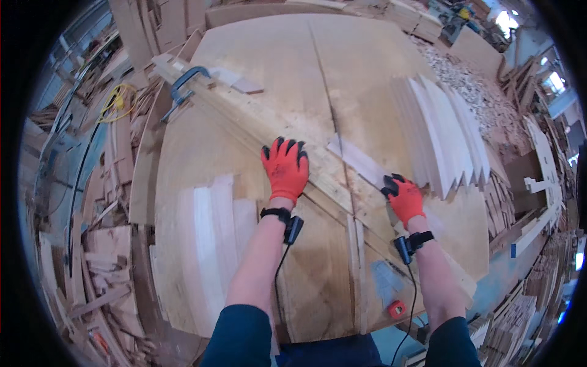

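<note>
A red work glove with black fingertips covers each hand. My left hand (286,170) rests with its fingers spread on the long wooden beam (244,119) that runs diagonally over the plywood table (257,49). Right of it, my right hand (405,200) has its fingers bent round the near end of a short pale board (361,160). That board lies along the beam's far side, across the dark slot (324,73) in the tabletop. A blue clamp (183,85) grips the beam's far left end.
Pale boards (211,235) are piled at the table's left, and angled-end boards (443,131) at its right. A cut piece (246,86) lies beside the clamp. A red tape measure (397,309) sits near the front edge. Wood chips (461,79) and scrap wood (101,287) surround the table.
</note>
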The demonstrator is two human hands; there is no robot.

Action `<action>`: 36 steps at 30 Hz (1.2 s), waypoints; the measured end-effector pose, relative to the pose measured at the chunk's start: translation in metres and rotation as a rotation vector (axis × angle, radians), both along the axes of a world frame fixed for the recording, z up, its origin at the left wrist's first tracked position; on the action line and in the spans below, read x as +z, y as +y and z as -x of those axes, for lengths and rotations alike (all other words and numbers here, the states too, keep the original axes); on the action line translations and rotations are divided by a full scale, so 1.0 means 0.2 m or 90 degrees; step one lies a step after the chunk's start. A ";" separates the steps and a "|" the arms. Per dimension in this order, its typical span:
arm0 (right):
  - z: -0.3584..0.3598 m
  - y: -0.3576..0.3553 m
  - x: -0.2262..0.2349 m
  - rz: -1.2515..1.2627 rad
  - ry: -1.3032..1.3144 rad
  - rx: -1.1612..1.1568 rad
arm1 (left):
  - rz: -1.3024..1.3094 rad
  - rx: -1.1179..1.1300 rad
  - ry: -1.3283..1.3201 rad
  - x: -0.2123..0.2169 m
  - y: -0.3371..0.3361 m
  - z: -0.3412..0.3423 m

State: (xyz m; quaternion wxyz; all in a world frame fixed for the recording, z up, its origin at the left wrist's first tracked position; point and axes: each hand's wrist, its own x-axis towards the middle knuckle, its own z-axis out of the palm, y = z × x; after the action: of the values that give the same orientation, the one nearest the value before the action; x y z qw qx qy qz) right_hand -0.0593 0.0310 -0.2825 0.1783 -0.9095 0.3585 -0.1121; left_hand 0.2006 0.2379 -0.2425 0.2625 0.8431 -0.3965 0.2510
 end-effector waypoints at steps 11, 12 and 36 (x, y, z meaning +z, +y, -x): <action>0.07 0.03 -0.01 0.001 -0.013 0.011 | 0.019 -0.014 0.008 -0.05 0.04 0.06; 0.05 0.04 0.03 -0.025 -0.008 0.014 | 0.010 -0.017 0.015 -0.04 0.04 0.03; 0.08 0.30 0.11 -0.015 0.053 0.037 | -0.049 -0.028 0.018 -0.02 0.23 0.02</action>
State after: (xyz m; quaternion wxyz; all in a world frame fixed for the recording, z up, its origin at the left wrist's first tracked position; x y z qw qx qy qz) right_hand -0.0757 0.0901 -0.2601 0.1770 -0.9211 0.3406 -0.0648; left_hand 0.1974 0.2837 -0.2470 0.2413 0.8469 -0.4208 0.2178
